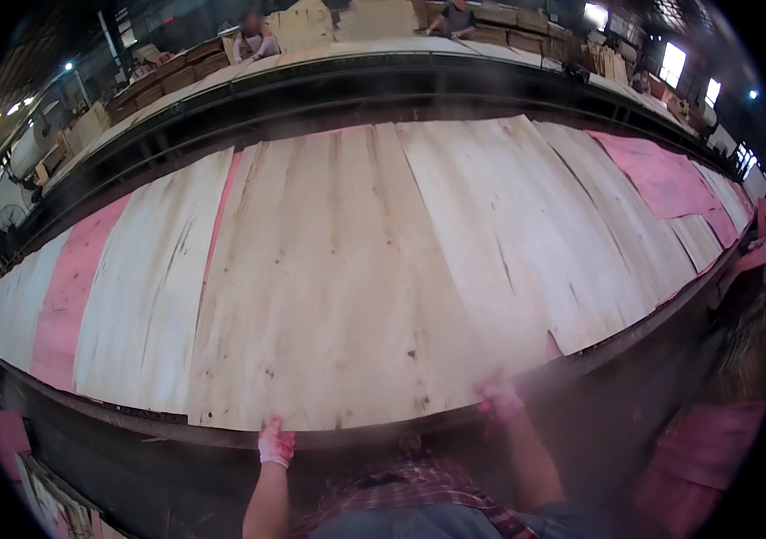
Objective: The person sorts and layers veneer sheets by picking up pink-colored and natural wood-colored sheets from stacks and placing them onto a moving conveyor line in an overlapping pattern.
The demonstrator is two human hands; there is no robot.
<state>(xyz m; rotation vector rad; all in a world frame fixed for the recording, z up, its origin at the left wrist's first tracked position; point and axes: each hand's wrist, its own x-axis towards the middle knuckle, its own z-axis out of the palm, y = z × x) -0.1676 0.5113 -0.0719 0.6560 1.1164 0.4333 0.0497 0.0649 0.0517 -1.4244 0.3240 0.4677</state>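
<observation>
A broad tan wood veneer sheet (329, 296) with dark knots lies over paler and pink sheets on a long table. My left hand (276, 442), in a pink-stained white glove, is closed at the sheet's near edge, with the thumb and fingers pinching it. Farther right along that edge is my right hand (500, 398), also gloved and pink-stained. Motion smears its fingers, so their grip does not show. A pale veneer sheet (509, 242) lies to the right of the tan one, and another whitish sheet (145, 296) to its left.
Pink sheets (82, 287) show between the pale ones, with another pink sheet (657, 175) at the far right. Across a dark gap runs a second long table (356, 49), where other people (257, 40) stand by stacked veneer. A pink stack (702, 458) sits low at right.
</observation>
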